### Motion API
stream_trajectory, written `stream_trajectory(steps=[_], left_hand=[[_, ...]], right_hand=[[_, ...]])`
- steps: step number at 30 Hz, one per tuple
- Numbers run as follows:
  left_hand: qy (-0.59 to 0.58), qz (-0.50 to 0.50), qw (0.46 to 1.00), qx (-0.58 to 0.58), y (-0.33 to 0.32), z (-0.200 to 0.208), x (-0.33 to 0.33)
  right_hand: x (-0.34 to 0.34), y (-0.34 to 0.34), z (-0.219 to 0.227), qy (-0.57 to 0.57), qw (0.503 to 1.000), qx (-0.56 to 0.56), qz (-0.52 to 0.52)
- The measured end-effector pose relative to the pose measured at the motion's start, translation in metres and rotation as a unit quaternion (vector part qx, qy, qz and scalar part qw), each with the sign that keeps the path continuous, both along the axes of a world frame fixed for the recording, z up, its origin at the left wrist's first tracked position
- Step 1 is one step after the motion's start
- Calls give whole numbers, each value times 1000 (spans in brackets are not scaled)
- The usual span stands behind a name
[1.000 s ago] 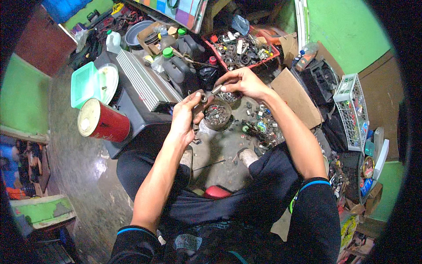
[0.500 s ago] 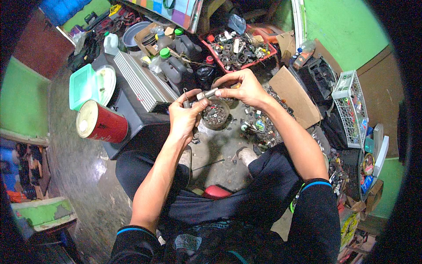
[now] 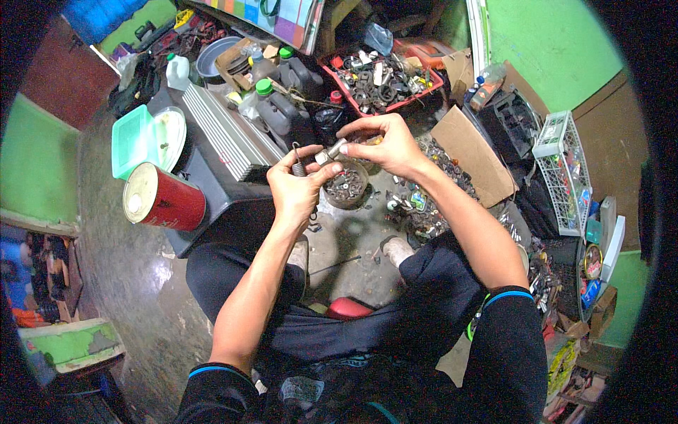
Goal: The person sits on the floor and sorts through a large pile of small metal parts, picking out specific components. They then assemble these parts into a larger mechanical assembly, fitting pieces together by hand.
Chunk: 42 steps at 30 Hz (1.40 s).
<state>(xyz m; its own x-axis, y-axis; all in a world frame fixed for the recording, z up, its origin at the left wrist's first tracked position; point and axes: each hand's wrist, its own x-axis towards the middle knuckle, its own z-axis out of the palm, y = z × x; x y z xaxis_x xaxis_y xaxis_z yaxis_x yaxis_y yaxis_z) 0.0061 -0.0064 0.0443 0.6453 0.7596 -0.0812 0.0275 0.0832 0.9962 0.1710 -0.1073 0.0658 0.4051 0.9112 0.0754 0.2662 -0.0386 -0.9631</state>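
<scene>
Pinched between my two hands is a metal bolt (image 3: 332, 151) with what looks like a nut on its thicker left end. My left hand (image 3: 291, 189) grips that end with thumb and fingertips. A dark coil spring (image 3: 298, 168) with a hooked end also sits in its fingers. My right hand (image 3: 397, 147) has thumb and fingers closed on the bolt's upper right end. Just below the bolt, a round bowl (image 3: 346, 205) of small metal hardware stands on the floor. To its right lies a loose heap of small metal parts (image 3: 424, 212).
A red crate (image 3: 381, 111) of mixed parts stands ahead. Dark jugs (image 3: 281, 116) and a black bench (image 3: 229, 201) with a red can (image 3: 169, 198) are at left. A cardboard piece (image 3: 474, 157) and a white plastic basket (image 3: 567, 177) lie right.
The bolt has tilted a little more upright, its right end rising slightly. My left hand has shifted slightly left. Both hands keep their hold.
</scene>
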Motion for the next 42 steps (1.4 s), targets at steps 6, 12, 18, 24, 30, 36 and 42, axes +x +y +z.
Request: stream_trajectory(steps=[6,12,18,24,30,36,42], left_hand=[[-37,-4,998,-57,-2,-6,1],[-167,3,945,-282,9,-2,0],[-102,-21,964,-244,7,-10,1],[-99,-25,962,-252,-1,-6,0],[-93,-18,972,-215,-2,-5,-1],[-118,-8,954,-277,3,-5,-1],[-111,-56,938,-324,4,-6,-2]], right_hand=[[-12,5,-1,68,997,34,-21],[-12,6,-1,73,994,79,-14],[-29,7,-12,3,999,33,-10],[-29,6,-19,-74,991,60,-90],[-31,7,-16,-83,990,46,-102],[-30,8,-12,-50,992,101,-62],[-28,6,-10,-30,996,81,-30]])
